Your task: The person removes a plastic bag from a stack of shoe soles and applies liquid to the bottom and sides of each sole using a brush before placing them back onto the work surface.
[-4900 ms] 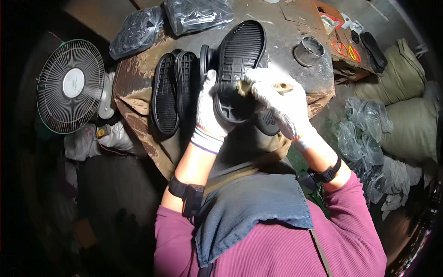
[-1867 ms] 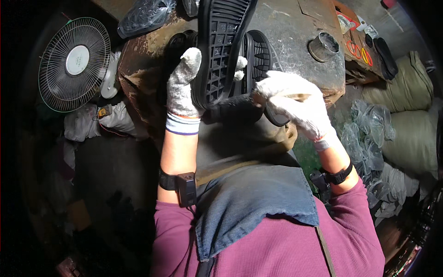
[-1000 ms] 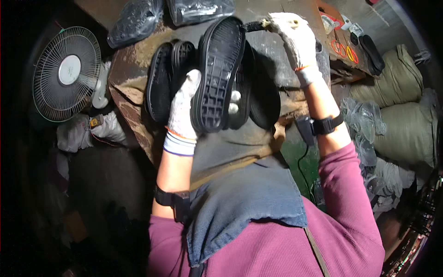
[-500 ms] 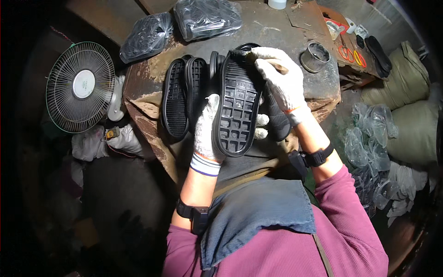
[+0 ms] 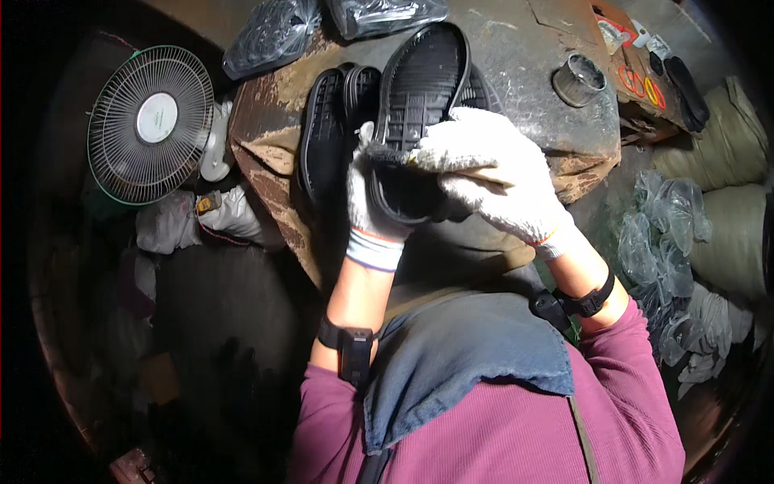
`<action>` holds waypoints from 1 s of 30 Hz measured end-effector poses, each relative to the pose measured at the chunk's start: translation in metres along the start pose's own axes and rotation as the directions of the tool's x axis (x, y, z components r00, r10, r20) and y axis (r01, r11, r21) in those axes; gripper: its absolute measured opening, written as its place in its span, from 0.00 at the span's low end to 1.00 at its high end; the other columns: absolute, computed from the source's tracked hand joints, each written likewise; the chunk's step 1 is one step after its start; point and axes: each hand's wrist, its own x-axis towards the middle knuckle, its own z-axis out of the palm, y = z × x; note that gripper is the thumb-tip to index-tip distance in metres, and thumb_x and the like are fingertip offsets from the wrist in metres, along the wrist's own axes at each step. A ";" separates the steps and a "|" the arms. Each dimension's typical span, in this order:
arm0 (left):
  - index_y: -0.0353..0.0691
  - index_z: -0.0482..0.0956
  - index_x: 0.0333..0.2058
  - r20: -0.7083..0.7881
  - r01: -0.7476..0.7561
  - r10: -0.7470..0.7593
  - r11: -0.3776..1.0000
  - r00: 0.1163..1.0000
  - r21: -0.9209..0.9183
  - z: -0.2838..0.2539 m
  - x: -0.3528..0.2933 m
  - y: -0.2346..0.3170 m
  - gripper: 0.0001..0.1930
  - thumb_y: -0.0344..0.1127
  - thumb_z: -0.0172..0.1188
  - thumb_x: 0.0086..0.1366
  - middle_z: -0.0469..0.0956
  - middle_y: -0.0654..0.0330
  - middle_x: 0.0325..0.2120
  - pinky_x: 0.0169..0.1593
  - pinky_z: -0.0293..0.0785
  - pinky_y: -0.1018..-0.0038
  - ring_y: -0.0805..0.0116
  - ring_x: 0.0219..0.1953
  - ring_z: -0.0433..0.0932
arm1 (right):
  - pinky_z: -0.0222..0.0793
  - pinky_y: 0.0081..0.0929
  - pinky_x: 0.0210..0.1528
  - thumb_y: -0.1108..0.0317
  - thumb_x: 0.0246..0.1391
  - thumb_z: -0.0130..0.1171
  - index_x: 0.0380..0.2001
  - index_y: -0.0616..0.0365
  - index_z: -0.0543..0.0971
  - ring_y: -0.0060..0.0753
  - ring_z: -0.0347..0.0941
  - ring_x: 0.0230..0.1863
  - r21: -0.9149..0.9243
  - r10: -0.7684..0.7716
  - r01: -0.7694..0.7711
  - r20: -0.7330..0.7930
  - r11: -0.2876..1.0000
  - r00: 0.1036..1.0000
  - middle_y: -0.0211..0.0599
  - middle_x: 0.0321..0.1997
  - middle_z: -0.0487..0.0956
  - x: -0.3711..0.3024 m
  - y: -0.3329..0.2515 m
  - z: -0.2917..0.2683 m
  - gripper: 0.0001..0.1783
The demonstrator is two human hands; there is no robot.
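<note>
A black shoe sole (image 5: 423, 68) is held up in front of me, its gridded inner side facing me and its length pointing away. My left hand (image 5: 367, 189), in a white knit glove, grips its near left edge with the thumb up along the rim. My gloved right hand (image 5: 496, 173) is closed around a brush (image 5: 389, 155), whose dark bristles touch the near half of the sole. My fingers hide most of the brush's handle. More black soles (image 5: 324, 133) stand side by side just left of the held one, on the worn table (image 5: 516, 73).
A dark-stained tin (image 5: 579, 81) stands at the table's right. Plastic-wrapped black bundles (image 5: 274, 36) lie at the back left. A fan (image 5: 153, 125) is at the left. Orange-handled scissors (image 5: 632, 81) rest on a side shelf. Clear plastic bags (image 5: 665, 214) and sacks are at the right.
The brush in my right hand has moved from the sole's far end down to its near half. The held sole has tipped and shifted away from me. The whole view has shifted slightly.
</note>
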 end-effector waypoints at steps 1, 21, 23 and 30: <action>0.39 0.53 0.77 -0.197 -0.050 0.131 0.927 0.972 0.372 0.006 -0.002 0.001 0.44 0.67 0.39 0.76 0.58 0.46 0.76 0.79 0.50 0.45 0.44 0.77 0.58 | 0.73 0.43 0.65 0.66 0.53 0.72 0.47 0.47 0.89 0.42 0.82 0.55 0.017 0.003 -0.003 0.004 1.000 1.000 0.31 0.49 0.88 0.000 -0.008 0.002 0.16; 0.16 0.61 0.68 0.140 -0.126 0.074 0.899 0.987 0.419 0.016 -0.026 0.070 0.39 0.46 0.61 0.75 0.71 0.29 0.64 0.67 0.77 0.51 0.40 0.62 0.78 | 0.81 0.25 0.51 0.70 0.61 0.69 0.47 0.61 0.87 0.22 0.85 0.45 0.586 0.564 -0.553 0.188 0.593 0.804 0.36 0.45 0.90 -0.008 -0.035 0.016 0.12; 0.18 0.56 0.71 0.056 -0.071 0.045 0.741 0.997 0.668 0.025 -0.028 0.074 0.53 0.64 0.63 0.69 0.67 0.24 0.66 0.69 0.73 0.45 0.35 0.64 0.76 | 0.81 0.25 0.50 0.68 0.61 0.69 0.46 0.59 0.87 0.24 0.86 0.44 0.614 0.635 -0.631 0.258 0.475 0.729 0.37 0.42 0.90 -0.007 -0.045 0.019 0.12; 0.28 0.82 0.51 0.239 0.010 0.508 -0.438 0.828 0.899 0.045 -0.044 0.034 0.19 0.40 0.68 0.71 0.86 0.50 0.42 0.50 0.83 0.69 0.60 0.44 0.87 | 0.79 0.25 0.51 0.66 0.62 0.70 0.48 0.56 0.87 0.25 0.85 0.44 0.347 0.529 -0.541 0.140 0.766 0.837 0.34 0.44 0.90 -0.013 -0.032 0.033 0.13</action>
